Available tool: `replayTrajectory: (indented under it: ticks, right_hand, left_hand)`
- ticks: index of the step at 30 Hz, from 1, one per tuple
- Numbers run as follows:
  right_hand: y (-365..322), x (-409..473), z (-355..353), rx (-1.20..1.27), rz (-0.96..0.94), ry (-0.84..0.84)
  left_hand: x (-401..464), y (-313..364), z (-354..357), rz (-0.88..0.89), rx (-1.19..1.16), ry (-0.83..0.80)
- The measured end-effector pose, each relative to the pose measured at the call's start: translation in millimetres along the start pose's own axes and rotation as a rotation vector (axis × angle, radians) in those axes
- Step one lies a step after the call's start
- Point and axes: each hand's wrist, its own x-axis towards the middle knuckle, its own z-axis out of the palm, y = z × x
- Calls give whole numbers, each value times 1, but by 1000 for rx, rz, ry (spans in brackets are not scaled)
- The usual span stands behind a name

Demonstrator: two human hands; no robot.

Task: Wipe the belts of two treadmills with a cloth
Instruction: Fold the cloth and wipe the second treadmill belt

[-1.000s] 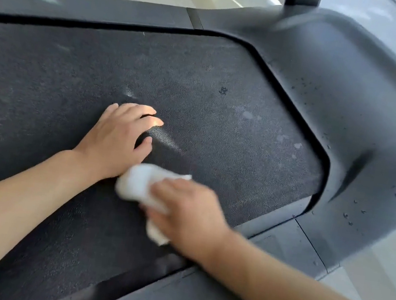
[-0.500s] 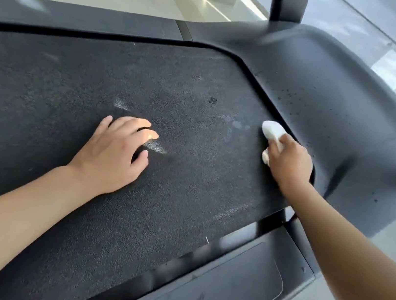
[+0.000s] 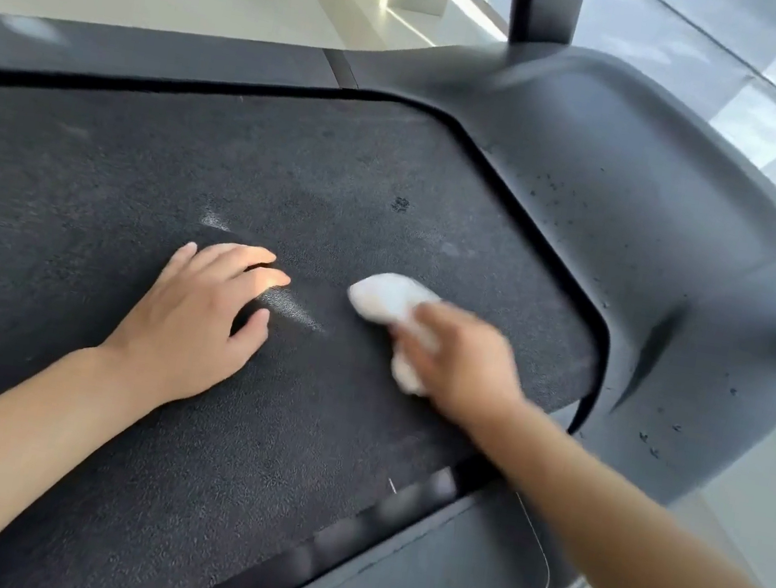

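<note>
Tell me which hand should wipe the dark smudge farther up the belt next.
Right. The right hand already holds the cloth, lying on the belt just below the smudge. The left hand rests flat on the belt with nothing in it.

No readable text anywhere in this view. The belt (image 3: 206,417) carries only a small dark smudge, too blurred to make out as a mark or logo, and the grey cover (image 3: 641,205) shows nothing but dark specks.
</note>
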Motion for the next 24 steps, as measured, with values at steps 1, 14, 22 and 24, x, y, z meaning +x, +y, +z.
replayTrajectory:
  ticks: [1, 14, 22, 24]
  right_hand:
    - [27, 14, -8, -46, 150, 50]
    - [-90, 117, 45, -86, 10, -51]
    - [-13, 99, 21, -57, 77, 34]
    - [12, 136, 14, -108, 305, 130]
  left_hand:
    - [0, 1, 1, -7, -1, 6]
    - [17, -21, -6, -157, -213, 126]
    - [-10, -102, -39, -209, 29, 59]
    - [-10, -102, -38, -215, 46, 91]
